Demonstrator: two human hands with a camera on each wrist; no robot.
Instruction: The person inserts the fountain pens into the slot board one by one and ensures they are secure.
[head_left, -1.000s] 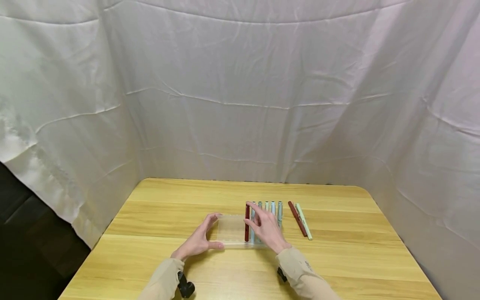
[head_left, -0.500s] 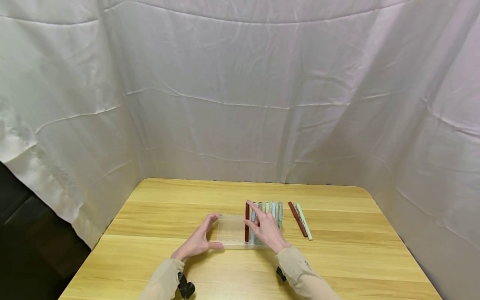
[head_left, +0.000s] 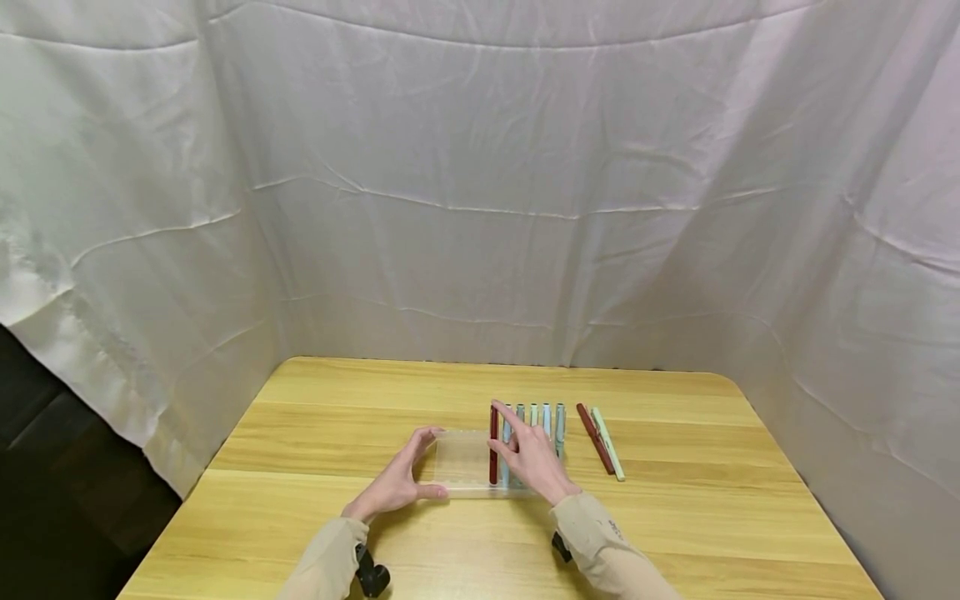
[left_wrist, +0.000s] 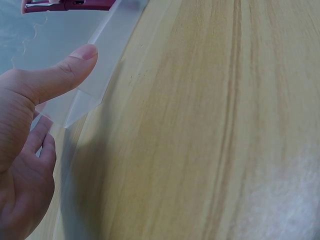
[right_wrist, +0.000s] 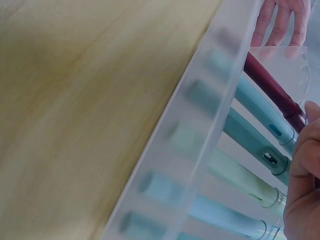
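Observation:
A clear plastic pen tray (head_left: pixel 461 458) sits on the wooden table with a row of pens in it. My left hand (head_left: pixel 392 483) grips the tray's left end, thumb at the front edge and fingers toward the back. In the left wrist view that thumb (left_wrist: pixel 75 67) lies on the tray's frosted side. With thumb and index finger, my right hand (head_left: pixel 534 462) holds a dark red pen (head_left: pixel 493 450), leftmost in the row. Blue, teal and pale green pens (right_wrist: pixel 245 175) lie beside it, partly hidden under the right hand in the head view.
To the right of the tray, another dark red pen (head_left: pixel 595 437) and a pale green pen (head_left: pixel 608 443) lie side by side on the table (head_left: pixel 697 500). Grey-white cloth (head_left: pixel 480 250) hangs behind and at both sides.

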